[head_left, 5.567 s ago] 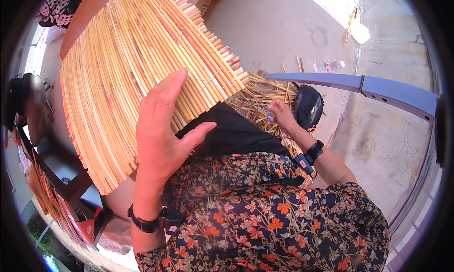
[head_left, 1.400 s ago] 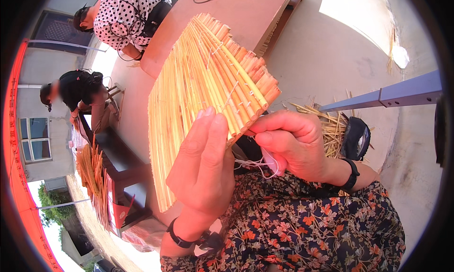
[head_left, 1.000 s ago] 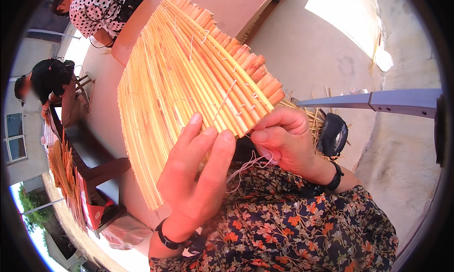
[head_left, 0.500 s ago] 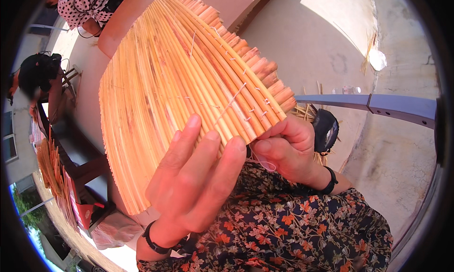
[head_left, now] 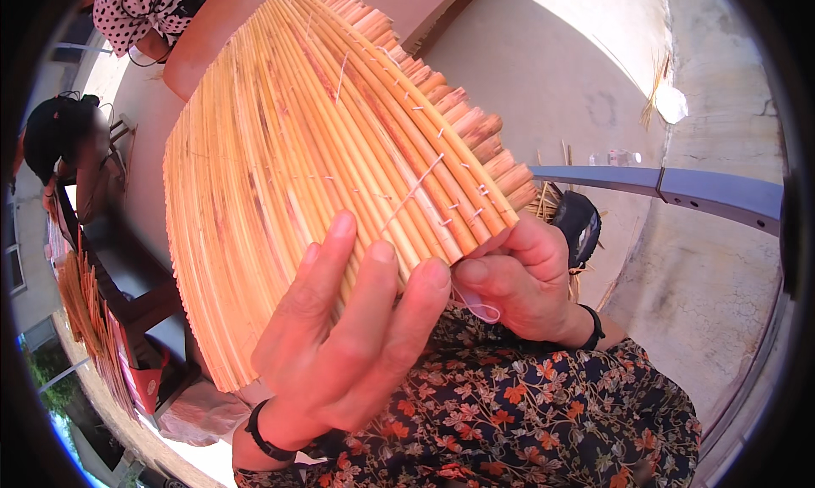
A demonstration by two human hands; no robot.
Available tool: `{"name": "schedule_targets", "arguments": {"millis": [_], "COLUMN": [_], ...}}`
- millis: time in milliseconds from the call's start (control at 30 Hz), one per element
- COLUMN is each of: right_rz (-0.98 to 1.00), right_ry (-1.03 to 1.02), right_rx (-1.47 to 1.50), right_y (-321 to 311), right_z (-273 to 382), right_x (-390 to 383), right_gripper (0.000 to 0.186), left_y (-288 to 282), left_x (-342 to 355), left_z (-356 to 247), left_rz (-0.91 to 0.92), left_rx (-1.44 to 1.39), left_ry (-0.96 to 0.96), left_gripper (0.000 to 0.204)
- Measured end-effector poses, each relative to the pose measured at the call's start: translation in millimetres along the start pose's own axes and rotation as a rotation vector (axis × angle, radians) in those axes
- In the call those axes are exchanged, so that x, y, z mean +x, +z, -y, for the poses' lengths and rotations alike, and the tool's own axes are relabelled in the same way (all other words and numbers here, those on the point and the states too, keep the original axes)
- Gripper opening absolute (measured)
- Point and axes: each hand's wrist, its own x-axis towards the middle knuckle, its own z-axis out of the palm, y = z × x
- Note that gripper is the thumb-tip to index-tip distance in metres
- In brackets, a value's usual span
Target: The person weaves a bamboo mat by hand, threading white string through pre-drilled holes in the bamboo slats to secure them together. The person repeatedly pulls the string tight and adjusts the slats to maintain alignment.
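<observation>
Outdoor spot, bright sun, bare concrete ground [head_left: 543,72] with a few loose straws scattered on it. A grey metal beam [head_left: 679,191] runs across the right side. Over on the left there's a dark low table [head_left: 127,276] with a stack of finished reed mats [head_left: 85,318] leaning by it, and two other people up there: one in a polka-dot top [head_left: 136,8], one with dark hair [head_left: 55,131] bent over.

The reed mat [head_left: 323,165] fills most of the view and blocks nearly everything behind it. It's a curved sheet of orange-yellow stalks tied with white thread, held up right in front of the person, above their floral-print lap [head_left: 526,420].

Left hand [head_left: 356,344] is flat against the lower edge of the mat, fingers loosely side by side and stretched up along the stalks, black band on the wrist. Right hand [head_left: 518,284] is at the mat's lower right corner, fingers curled in, pinching a bit of white thread [head_left: 480,305] that loops under the fingertips.

A pile of loose straw [head_left: 552,204] and a dark rounded thing [head_left: 581,225] sit behind the right hand. Can't tell what that is.
</observation>
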Motion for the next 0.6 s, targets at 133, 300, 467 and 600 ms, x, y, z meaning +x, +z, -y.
{"name": "schedule_targets", "arguments": {"millis": [133, 300, 467, 600], "right_rz": [-0.022, -0.006, -0.058, -0.008], "right_ry": [0.020, 0.088, 0.002, 0.064], "right_rx": [-0.088, -0.025, -0.049, 0.078], "right_y": [-1.3, -7.2, -3.5, -6.8], "right_z": [0.6, -2.4, -6.6, -3.6], "right_x": [0.9, 2.1, 8.6, 11.8], "right_gripper": [0.010, 0.011, 0.012, 0.010], "left_y": [2.1, -0.3, 3.1, 3.2], "left_x": [0.6, 0.7, 2.4, 0.9], "left_z": [-1.0, -1.1, 2.0, 3.3], "left_rz": [-0.008, 0.028, 0.051, 0.044], "left_rx": [0.007, 0.039, 0.036, 0.050], "left_ry": [-0.012, -0.001, 0.013, 0.009], "left_gripper": [0.029, 0.032, 0.032, 0.031]}}
